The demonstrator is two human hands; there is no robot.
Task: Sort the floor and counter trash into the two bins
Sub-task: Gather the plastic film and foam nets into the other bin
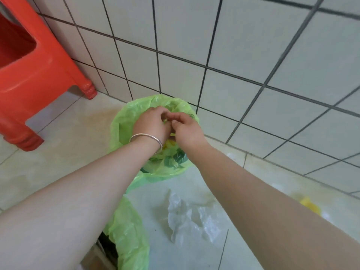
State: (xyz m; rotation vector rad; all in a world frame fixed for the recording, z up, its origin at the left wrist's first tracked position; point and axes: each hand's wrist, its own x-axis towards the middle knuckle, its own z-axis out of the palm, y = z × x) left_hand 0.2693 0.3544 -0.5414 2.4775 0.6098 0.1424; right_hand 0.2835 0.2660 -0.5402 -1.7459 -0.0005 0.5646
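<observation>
Both hands are together over the far bin [124,121], the one with a green bag by the tiled wall [233,45]. The left hand [151,124] wears a shiny bracelet [146,137]. Its fingers are curled in, touching the fingers of the right hand [186,128], which are curled too. They seem to pinch something small between them, but I cannot tell what it is, because the hands hide it. Yellow and green scraps already lie in the bag under the wrists.

A second bin [128,236] with a green bag sits at 7 o'clock from the first one, close to the left arm. A clear plastic bag [187,217] lies on the floor [64,137] at 5 o'clock from the far bin. A yellow scrap [309,205] lies on the floor far off at 4 o'clock. A red stool [29,71] stands at 10 o'clock.

What could go wrong? If the fingers let go too near the rim, the small bit may fall on the floor. If it sticks to the fingers, it may not drop at all. The left arm could bump the near bin and tip it. The thin bag edge could slip down into the far bin if a hand pulls it. The clear bag is light and could go in the wrong bin.
</observation>
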